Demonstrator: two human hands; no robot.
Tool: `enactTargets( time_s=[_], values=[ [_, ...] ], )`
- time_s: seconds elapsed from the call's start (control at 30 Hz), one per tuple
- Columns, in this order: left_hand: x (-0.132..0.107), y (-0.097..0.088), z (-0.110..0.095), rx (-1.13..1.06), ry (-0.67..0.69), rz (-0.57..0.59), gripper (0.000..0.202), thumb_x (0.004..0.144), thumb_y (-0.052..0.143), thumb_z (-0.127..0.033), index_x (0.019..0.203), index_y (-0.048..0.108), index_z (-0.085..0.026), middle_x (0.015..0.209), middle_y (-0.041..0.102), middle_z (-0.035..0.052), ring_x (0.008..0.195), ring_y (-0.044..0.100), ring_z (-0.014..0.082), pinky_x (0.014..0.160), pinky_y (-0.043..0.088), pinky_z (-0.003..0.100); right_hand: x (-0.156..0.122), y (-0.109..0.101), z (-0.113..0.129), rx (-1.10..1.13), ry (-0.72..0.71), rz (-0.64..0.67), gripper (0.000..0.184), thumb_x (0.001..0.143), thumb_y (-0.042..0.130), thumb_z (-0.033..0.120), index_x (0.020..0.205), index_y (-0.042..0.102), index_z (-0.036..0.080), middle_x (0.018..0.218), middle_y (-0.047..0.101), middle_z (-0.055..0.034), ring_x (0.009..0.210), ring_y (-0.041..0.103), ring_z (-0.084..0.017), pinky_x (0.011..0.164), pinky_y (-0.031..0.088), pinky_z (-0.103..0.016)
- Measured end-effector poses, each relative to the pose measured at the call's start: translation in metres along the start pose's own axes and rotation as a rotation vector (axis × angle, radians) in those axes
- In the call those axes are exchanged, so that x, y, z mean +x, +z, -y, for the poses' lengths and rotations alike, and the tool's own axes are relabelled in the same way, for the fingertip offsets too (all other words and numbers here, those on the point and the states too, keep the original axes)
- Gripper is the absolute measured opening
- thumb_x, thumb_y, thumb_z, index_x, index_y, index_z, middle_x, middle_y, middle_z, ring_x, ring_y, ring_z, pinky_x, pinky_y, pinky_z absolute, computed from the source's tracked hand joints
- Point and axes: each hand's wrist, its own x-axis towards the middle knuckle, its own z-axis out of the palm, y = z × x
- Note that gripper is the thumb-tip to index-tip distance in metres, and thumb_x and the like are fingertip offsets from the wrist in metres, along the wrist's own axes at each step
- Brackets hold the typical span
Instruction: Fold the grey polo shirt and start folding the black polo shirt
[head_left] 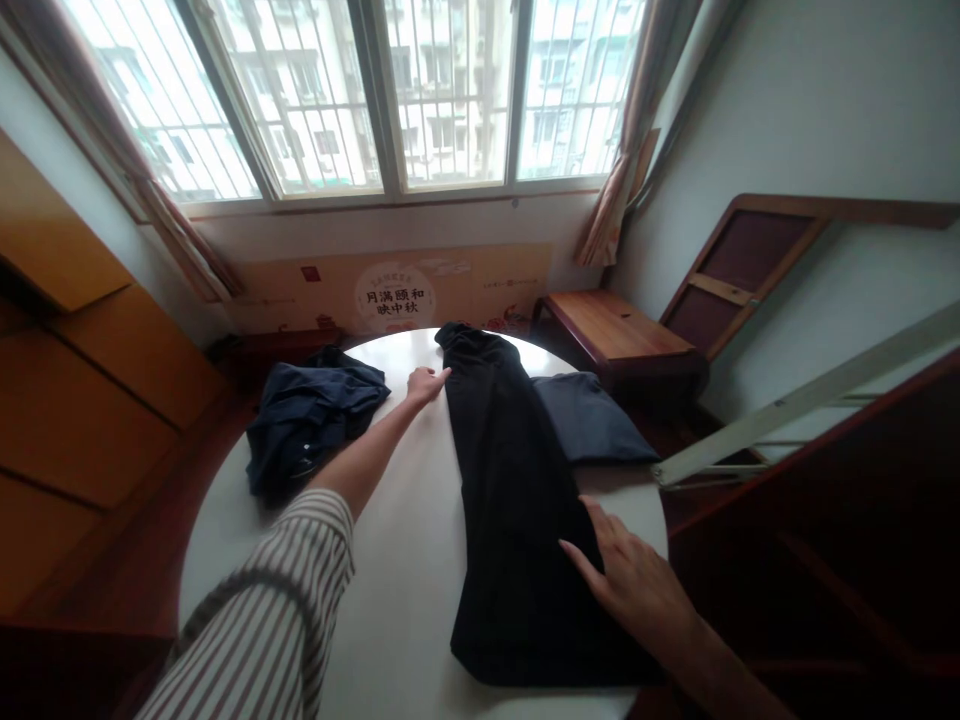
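The left hand (427, 385) was held open, with the fingers extended and nothing grasped, and its fingertips were touching the upper left edge of a long black garment (517, 500). The right hand (628, 580) was also open and unclenched. Its fingers were spread and rested on the right side of the garment's lower part, with no grip to be seen. The garment was laid out flat and lengthwise across a round white surface (405, 590), its narrower end reaching the far rim and its wider end lying near the rim closest to the camera.

A crumpled navy garment (311, 420) was left on the surface to the left of the left hand, well clear of the black garment. A folded grey-blue garment (589, 418) was placed just beside the black garment on the right. A striped sleeve (259, 610) was worn on the left arm.

Beyond the surface, a low wooden bench (619, 335) was set beneath a barred window (390, 95), and a printed panel (394, 290) was propped against the wall below the window. A wooden cabinet (90, 400) was seen on the left, and a wooden frame (750, 270) was leaned against the right wall.
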Motion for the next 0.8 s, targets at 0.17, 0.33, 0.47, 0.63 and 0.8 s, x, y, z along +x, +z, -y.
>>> enactTargets(
  time_s=[0.17,0.33,0.47,0.63,0.8],
  values=[
    [0.021,0.024,-0.013,0.068,0.048,-0.009,0.029,0.082,0.069,-0.039,0.096,0.073,-0.014,0.1,0.075,0.0137,0.099,0.07,0.0263,0.082,0.051,0.028,-0.016,-0.005,0.004,0.15,0.025,0.05,0.049,0.1,0.037,0.03,0.147,0.034,0.016,0.111,0.072,-0.0151,0.084,0.074,-0.028,0.066,0.059,-0.036],
    [0.032,0.015,-0.001,0.097,0.084,-0.083,0.032,0.086,0.063,-0.029,0.114,0.068,-0.014,0.116,0.07,0.0147,0.112,0.064,0.0259,0.093,0.047,0.03,-0.012,-0.01,0.009,0.256,0.064,0.131,0.047,0.1,0.037,0.028,0.145,0.038,0.016,0.111,0.073,-0.0137,0.084,0.074,-0.029,0.067,0.059,-0.038],
    [0.033,-0.01,0.013,0.118,0.086,-0.119,0.027,0.089,0.061,-0.026,0.11,0.066,-0.009,0.111,0.07,0.016,0.104,0.066,0.0227,0.092,0.045,0.027,0.002,-0.005,0.024,0.344,0.016,0.142,0.048,0.098,0.039,0.026,0.145,0.04,0.016,0.121,0.069,-0.0148,0.095,0.073,-0.03,0.077,0.059,-0.039],
    [0.02,-0.043,0.023,0.163,0.123,-0.126,0.025,0.092,0.062,-0.024,0.102,0.059,-0.002,0.102,0.068,0.0155,0.1,0.061,0.0182,0.095,0.041,0.027,0.019,-0.009,0.039,0.383,-0.004,0.165,0.051,0.098,0.042,0.029,0.146,0.038,0.014,0.117,0.07,-0.0167,0.096,0.072,-0.032,0.08,0.058,-0.043],
    [-0.077,-0.057,0.044,0.189,0.437,-0.1,0.016,0.093,0.058,-0.028,0.101,0.06,-0.014,0.101,0.065,0.0089,0.089,0.063,0.018,0.086,0.046,0.027,-0.004,-0.032,0.029,0.416,-0.021,0.2,0.063,0.09,0.06,0.038,0.147,0.041,0.018,0.119,0.069,-0.0143,0.089,0.073,-0.027,0.078,0.059,-0.037]
  ],
)
